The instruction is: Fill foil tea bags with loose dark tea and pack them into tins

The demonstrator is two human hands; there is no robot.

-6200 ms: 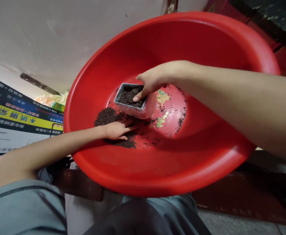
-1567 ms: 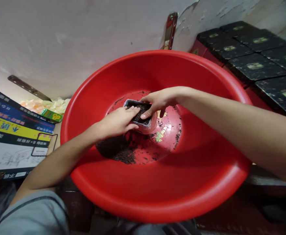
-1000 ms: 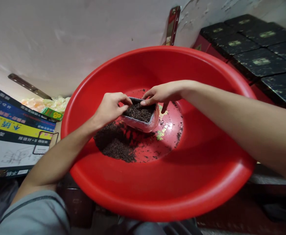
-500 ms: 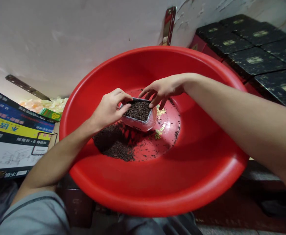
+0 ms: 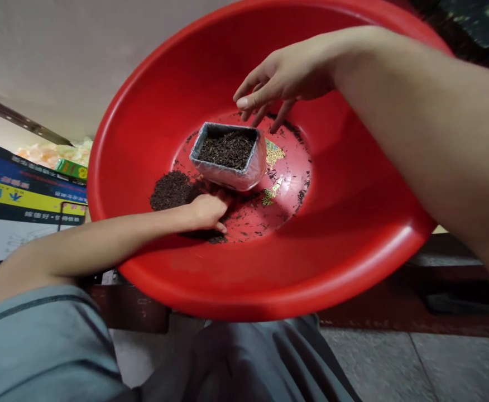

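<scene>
Rectangular box wrapped in clear film (image 5: 250,172) stands in wide red plastic basin (image 5: 211,279)

At L, loose heap of dark-brown shreds (image 5: 171,191) on basin btm. Then L hand (image 5: 209,211), low beside heap, fingers partly hidden; can't tell if gripping. Box nr it, holding similar shreds (image 5: 228,151). R hand (image 5: 290,78) above box, fingers spread, grip released.

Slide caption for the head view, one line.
Left hand at a pile of dark flakes, right hand open, apart from the loaded box, inside a red basin.
</scene>
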